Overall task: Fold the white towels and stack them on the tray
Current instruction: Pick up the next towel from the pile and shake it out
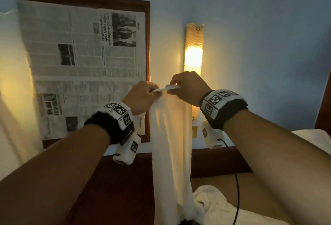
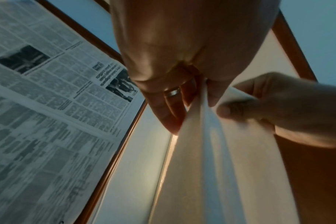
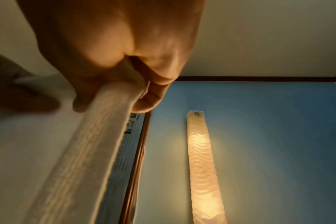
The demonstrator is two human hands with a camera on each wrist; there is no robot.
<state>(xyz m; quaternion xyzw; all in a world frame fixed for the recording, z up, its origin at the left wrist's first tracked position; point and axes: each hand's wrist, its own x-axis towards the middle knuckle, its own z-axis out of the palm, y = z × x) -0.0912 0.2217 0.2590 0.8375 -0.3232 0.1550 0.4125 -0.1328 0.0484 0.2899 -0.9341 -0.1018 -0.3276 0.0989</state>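
Note:
A white towel [image 1: 171, 146] hangs straight down in front of me, held up by its top edge. My left hand [image 1: 145, 95] pinches that edge on the left, and my right hand [image 1: 188, 86] pinches it just to the right, the two hands close together. In the left wrist view the left hand [image 2: 184, 97] wears a ring and grips the towel [image 2: 220, 166] while the right hand [image 2: 274, 106] pinches a fold beside it. The right wrist view shows the right hand [image 3: 125, 78] clamped on the towel's hemmed edge [image 3: 90, 151]. More white towels [image 1: 215, 205] lie crumpled below. No tray is in view.
A dark wooden frame [image 1: 147, 63] holding newspaper [image 1: 80, 59] hangs on the blue wall behind the towel. A lit wall lamp [image 1: 193, 59] glows to the right of it. A dark wooden headboard [image 1: 220, 162] runs below, with a black cable [image 1: 237, 189] hanging from my right wrist.

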